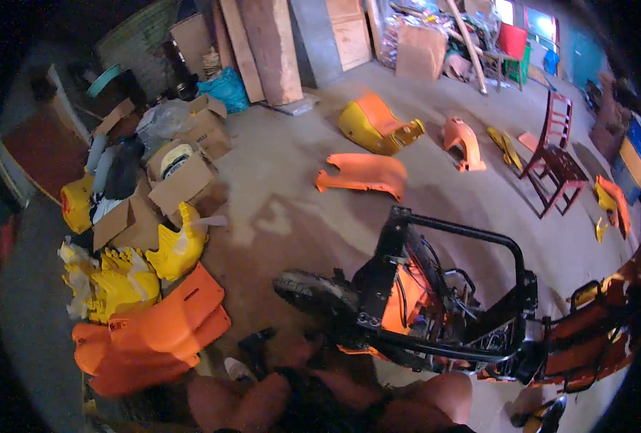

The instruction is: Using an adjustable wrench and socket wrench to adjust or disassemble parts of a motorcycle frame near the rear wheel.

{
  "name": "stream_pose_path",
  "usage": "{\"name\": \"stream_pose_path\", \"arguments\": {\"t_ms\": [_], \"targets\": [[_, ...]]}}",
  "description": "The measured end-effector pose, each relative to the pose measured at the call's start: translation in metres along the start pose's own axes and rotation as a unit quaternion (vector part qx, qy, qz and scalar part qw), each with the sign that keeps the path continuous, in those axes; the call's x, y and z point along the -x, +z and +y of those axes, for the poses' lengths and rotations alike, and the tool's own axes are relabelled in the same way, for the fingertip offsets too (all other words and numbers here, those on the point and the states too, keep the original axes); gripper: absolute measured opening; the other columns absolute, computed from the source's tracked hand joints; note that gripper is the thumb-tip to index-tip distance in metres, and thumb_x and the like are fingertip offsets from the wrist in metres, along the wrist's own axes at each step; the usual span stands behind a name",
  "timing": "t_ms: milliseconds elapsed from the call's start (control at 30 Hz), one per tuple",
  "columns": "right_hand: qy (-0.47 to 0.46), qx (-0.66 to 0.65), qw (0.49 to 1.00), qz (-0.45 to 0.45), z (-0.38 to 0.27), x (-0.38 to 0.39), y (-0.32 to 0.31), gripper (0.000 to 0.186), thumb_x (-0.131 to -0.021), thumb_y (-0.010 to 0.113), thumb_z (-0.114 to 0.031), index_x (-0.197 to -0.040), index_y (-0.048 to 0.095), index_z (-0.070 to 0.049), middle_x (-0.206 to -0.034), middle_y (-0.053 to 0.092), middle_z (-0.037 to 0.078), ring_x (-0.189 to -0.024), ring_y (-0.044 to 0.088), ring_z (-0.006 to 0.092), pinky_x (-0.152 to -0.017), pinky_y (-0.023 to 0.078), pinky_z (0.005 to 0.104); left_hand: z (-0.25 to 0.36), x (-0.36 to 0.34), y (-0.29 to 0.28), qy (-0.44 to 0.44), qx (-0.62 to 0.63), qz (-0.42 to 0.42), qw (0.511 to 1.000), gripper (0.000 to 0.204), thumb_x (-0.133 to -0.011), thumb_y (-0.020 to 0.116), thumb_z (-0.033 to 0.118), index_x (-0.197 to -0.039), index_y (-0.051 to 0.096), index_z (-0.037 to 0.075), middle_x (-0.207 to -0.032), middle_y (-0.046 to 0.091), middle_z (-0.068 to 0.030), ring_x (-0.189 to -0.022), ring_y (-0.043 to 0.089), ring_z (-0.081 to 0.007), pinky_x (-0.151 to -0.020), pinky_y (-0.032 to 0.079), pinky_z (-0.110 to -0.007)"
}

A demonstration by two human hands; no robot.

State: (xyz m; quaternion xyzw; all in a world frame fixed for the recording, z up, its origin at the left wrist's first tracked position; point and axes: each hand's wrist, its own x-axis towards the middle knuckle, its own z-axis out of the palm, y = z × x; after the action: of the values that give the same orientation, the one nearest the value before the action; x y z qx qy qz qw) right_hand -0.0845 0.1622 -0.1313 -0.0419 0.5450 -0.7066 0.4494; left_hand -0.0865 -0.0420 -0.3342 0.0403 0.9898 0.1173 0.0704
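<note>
Bare limbs enter along the lower edge, and the light there is dim. A dark hand shape, apparently my right hand [307, 350], lies in shadow close to the front wheel [309, 290] of a stripped, black-framed vehicle [446, 339]; its fingers are too dark to read. My left hand cannot be picked out from the shadowed limbs. Left of that shape, a black tool shaped like a power drill [257, 345] stands beside a pale object, possibly a shoe [239, 369]. Orange panels, cables and a bent black tube frame show on the vehicle.
Orange panels [151, 332] and yellow plastic parts [122, 285] lie at left, below open cardboard boxes [183, 180]. Ahead on the floor are an orange-yellow shell [379, 123], an orange panel [363, 173] and an orange fender [462, 144]. A dark red chair [555, 159] stands at right.
</note>
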Motion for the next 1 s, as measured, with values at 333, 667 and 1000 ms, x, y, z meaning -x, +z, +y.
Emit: {"name": "stream_pose_path", "arguments": {"t_ms": [333, 667, 1000], "targets": [[0.105, -0.013, 0.994, -0.002, 0.035, -0.018, 0.014, 0.028, -0.089, 0.05, -0.031, -0.099, 0.061, -0.007, -0.092, 0.063, 0.007, -0.086, 0.059, 0.0223, -0.078, 0.047, 0.0342, 0.058, 0.014, -0.044, -0.314, 0.557, 0.089, 0.764, 0.055, -0.084, 0.06, 0.044, -0.119, 0.051, 0.003, -0.111, 0.058, -0.0139, -0.101, 0.055, -0.0265, -0.086, 0.044, -0.039], [0.242, -0.117, 0.963, 0.03, 0.116, -0.025, 0.012, 0.029, -0.089, 0.049, -0.032, -0.097, 0.062, -0.007, -0.089, 0.064, 0.007, -0.083, 0.06, 0.0228, -0.076, 0.048, 0.0337, 0.031, 0.033, -0.038, -0.258, 0.691, -0.098, 0.668, 0.048, -0.085, 0.057, 0.048, -0.103, 0.058, 0.004, -0.084, 0.062, -0.0034, -0.074, 0.057, -0.015, -0.072, 0.046, -0.033], [0.164, -0.235, 0.952, 0.104, 0.25, -0.034, 0.037, 0.025, -0.091, 0.045, -0.027, -0.097, 0.06, -0.007, -0.088, 0.064, 0.006, -0.08, 0.059, 0.0209, -0.075, 0.048, 0.031, 0.007, 0.042, -0.023, -0.224, 0.778, -0.149, 0.568, 0.043, -0.088, 0.051, 0.05, -0.092, 0.059, 0.008, -0.079, 0.061, -0.0024, -0.067, 0.056, -0.0127, -0.063, 0.045, -0.026]]}}
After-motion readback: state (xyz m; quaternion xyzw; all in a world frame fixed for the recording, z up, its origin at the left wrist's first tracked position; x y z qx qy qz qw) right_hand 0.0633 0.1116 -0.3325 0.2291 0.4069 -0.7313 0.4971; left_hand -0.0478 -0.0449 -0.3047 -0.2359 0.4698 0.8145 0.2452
